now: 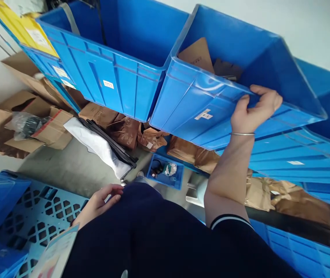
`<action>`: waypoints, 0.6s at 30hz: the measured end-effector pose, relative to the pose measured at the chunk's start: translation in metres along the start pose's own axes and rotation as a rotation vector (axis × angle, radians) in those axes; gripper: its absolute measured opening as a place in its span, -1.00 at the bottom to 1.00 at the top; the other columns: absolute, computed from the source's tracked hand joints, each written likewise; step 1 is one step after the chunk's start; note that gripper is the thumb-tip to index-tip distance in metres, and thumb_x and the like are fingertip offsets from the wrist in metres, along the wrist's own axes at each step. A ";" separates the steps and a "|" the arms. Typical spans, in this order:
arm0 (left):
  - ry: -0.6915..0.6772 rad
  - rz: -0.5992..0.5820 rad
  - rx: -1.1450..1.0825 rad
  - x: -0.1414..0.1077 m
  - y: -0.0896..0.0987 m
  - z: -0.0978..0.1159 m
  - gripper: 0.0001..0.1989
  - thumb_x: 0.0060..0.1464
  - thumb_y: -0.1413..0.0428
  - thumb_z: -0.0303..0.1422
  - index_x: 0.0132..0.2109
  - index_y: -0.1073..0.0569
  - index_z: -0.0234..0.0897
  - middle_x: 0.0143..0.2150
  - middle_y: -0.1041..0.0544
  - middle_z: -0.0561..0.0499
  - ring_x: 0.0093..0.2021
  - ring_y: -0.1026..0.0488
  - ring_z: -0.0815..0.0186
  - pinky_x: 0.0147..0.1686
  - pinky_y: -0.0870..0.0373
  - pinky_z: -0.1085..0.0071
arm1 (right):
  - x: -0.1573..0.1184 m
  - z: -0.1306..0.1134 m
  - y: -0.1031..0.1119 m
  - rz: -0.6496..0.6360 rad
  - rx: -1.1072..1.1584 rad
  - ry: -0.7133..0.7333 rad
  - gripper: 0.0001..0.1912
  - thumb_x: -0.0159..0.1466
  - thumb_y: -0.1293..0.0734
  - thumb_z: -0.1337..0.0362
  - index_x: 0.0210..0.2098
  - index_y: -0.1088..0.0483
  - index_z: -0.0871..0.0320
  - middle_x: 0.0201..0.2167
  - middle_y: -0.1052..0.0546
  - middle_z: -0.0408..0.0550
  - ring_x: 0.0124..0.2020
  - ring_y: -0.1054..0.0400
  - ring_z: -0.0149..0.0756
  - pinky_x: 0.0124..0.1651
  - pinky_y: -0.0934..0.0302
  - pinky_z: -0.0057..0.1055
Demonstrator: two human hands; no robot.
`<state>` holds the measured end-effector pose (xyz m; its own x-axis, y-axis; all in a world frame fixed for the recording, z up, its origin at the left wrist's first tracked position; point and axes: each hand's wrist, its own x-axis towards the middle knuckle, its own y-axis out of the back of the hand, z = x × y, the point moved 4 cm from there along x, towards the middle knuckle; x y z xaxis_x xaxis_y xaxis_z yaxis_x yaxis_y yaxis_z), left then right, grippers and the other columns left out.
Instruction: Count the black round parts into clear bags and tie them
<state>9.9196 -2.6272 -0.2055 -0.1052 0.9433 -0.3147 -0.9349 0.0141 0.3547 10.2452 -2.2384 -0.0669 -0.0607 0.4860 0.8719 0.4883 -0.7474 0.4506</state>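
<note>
Right hand (254, 110) clamps the blue plastic bin's (199, 100) near rim; left hand (101, 202), loosely curled, seemingly empty, hangs well below.

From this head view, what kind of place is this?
Probably a warehouse or stockroom. Large blue plastic bins stand side by side, cardboard boxes and brown paper parcels lie on the floor, and a plastic pallet sits below. The right hand grips the rim of one bin.
</note>
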 end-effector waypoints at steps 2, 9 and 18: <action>-0.023 -0.049 0.020 -0.001 0.001 -0.001 -0.59 0.20 -0.03 -0.07 0.02 -0.46 -0.27 -0.13 -0.60 -0.06 -0.09 -0.53 0.23 -0.07 -0.45 0.39 | 0.001 -0.003 0.002 -0.110 -0.043 -0.072 -0.69 0.23 -0.16 0.27 -0.09 -0.36 0.24 -0.06 -0.50 0.23 0.01 -0.27 -0.05 0.11 -0.05 -0.16; -0.088 -0.149 0.051 -0.004 0.003 -0.006 -0.59 0.21 -0.03 -0.10 0.05 -0.44 -0.29 -0.10 -0.59 -0.07 -0.08 -0.52 0.23 -0.04 -0.43 0.38 | 0.005 -0.018 0.006 -0.244 -0.093 -0.174 -0.70 0.22 -0.20 0.37 -0.04 -0.26 0.27 0.04 -0.43 0.27 0.07 -0.18 -0.07 0.16 0.08 -0.23; -0.097 -0.248 0.135 -0.001 0.000 -0.023 -0.58 0.21 0.00 -0.10 0.04 -0.43 -0.30 -0.12 -0.58 -0.10 -0.08 -0.52 0.23 -0.05 -0.42 0.36 | 0.022 -0.029 0.010 -0.447 -0.235 -0.225 -0.49 0.20 -0.40 0.16 0.04 -0.25 0.28 0.10 -0.34 0.20 0.13 -0.16 -0.08 0.15 0.10 -0.18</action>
<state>9.9120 -2.6362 -0.2257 0.1599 0.9328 -0.3230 -0.8737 0.2860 0.3935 10.2241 -2.2486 -0.0379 -0.0172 0.8447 0.5350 0.2484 -0.5147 0.8206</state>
